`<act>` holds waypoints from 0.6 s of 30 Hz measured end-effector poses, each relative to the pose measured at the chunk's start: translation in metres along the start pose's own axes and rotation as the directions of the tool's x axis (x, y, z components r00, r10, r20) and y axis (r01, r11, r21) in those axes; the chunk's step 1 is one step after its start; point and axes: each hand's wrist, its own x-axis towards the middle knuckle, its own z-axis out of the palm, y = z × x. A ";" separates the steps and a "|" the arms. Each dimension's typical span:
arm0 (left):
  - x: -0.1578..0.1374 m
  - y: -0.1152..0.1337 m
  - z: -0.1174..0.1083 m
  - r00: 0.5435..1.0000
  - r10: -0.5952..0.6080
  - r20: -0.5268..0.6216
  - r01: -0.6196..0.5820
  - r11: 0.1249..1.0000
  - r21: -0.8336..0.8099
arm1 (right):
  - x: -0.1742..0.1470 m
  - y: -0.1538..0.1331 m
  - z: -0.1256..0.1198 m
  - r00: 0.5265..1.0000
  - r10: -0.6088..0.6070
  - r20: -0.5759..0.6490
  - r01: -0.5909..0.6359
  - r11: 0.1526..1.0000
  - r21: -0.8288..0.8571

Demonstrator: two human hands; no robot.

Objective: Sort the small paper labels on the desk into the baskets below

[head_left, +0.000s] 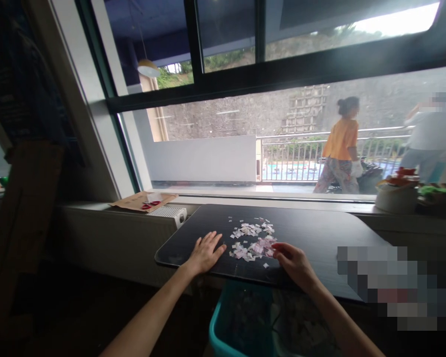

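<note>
Small white and pinkish paper-like pieces lie in two loose heaps on the dark table (312, 228), a far heap (250, 229) and a near heap (245, 251). To their left, my left hand (205, 252) rests flat on the tabletop, fingers spread, holding nothing. My right hand (295, 263) reaches in from the right, its thumb and forefinger drawn together at the right edge of the near heap. What lies between those fingertips is too small to make out. One single piece (265, 265) sits apart, nearer the table's front edge.
Below the table's front edge stands a teal bin (217, 322) with scraps inside. Red-handled scissors (151, 204) lie on brown paper (132, 202) at the left sill. A white bucket (396, 196) stands right. A person in orange (342, 139) is outside the window.
</note>
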 end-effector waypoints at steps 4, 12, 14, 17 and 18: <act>0.007 -0.011 0.006 0.981 -0.117 -0.152 0.116 0.993 -0.012 | -0.010 -0.009 -0.004 0.998 -0.041 0.046 0.043 0.998 -0.046; 0.014 -0.007 0.015 0.955 -0.108 -0.277 0.117 0.993 0.016 | -0.022 -0.014 -0.022 0.994 0.069 -0.087 -0.074 0.996 -0.050; 0.015 -0.006 0.016 0.950 -0.107 -0.293 0.118 0.993 0.020 | -0.022 -0.015 -0.022 0.996 0.056 -0.064 -0.061 0.996 -0.071; 0.014 -0.006 0.016 0.949 -0.113 -0.295 0.122 0.992 0.012 | -0.021 -0.016 -0.021 0.996 0.050 -0.080 -0.057 0.995 -0.086; 0.013 -0.006 0.016 0.949 -0.115 -0.294 0.123 0.992 0.010 | -0.021 -0.016 -0.020 0.994 0.048 -0.094 -0.056 0.995 -0.080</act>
